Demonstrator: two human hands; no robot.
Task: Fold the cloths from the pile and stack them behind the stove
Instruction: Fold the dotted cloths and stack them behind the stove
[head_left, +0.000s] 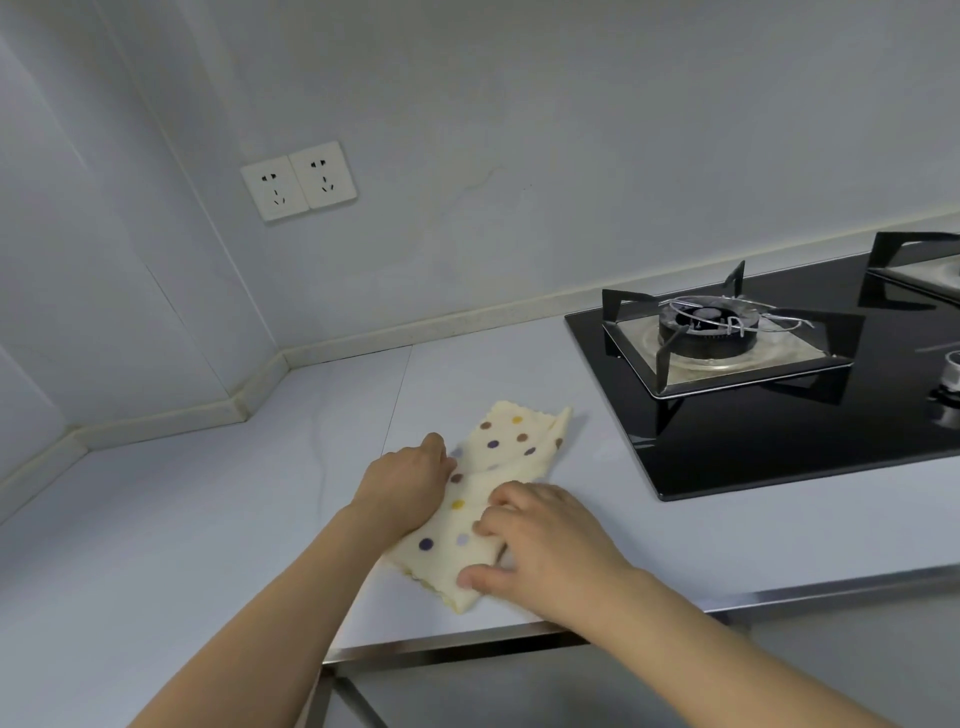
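Cloth (496, 470): cream, dotted, partly folded, lying flat on your bench (208, 519) just left of the stove (779, 426). Your left hand (408, 480) rests on its left edge, fingers curled over the fabric. Your right hand (540, 540) presses its near end, fingers bent.

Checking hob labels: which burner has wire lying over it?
The near-left burner, closest to the dotted cloth: thin silver wire loops cross its top. The far-right burner is cut off by the frame edge.
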